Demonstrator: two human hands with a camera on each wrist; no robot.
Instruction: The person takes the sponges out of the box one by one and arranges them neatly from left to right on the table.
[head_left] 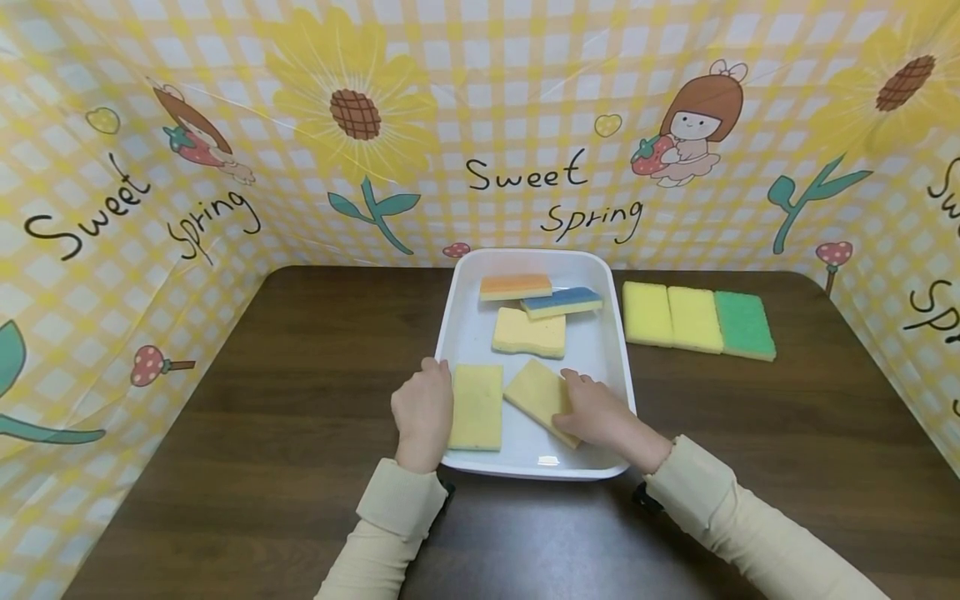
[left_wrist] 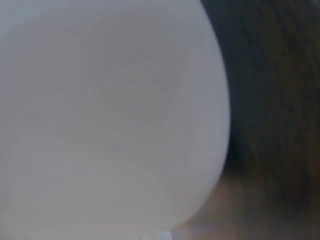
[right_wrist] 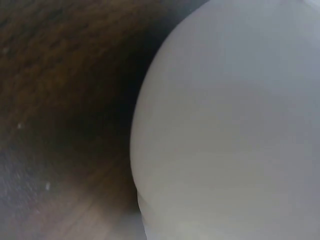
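Observation:
A white tray [head_left: 528, 460] holds several sponges. My left hand [head_left: 423, 412] grips the tray's left rim with curled fingers, beside a flat yellow sponge [head_left: 477, 408]. Inside the tray, my right hand [head_left: 602, 412] holds the right end of a slanted yellow sponge [head_left: 534, 393] between thumb and fingers, covering part of it. Farther back lie a wavy-edged yellow sponge [head_left: 528, 332], an orange-topped sponge [head_left: 514, 287] and a blue-topped sponge [head_left: 566, 302] that overlaps the orange one's corner. Both wrist views are filled by a blurred, pale rounded surface; neither shows the fingers.
Right of the tray, two yellow sponges [head_left: 647, 314] and a green sponge [head_left: 744, 325] lie side by side on the dark wooden table [head_left: 300, 400]. A yellow checked cloth [head_left: 517, 108] printed with flowers hangs behind the table and along both sides.

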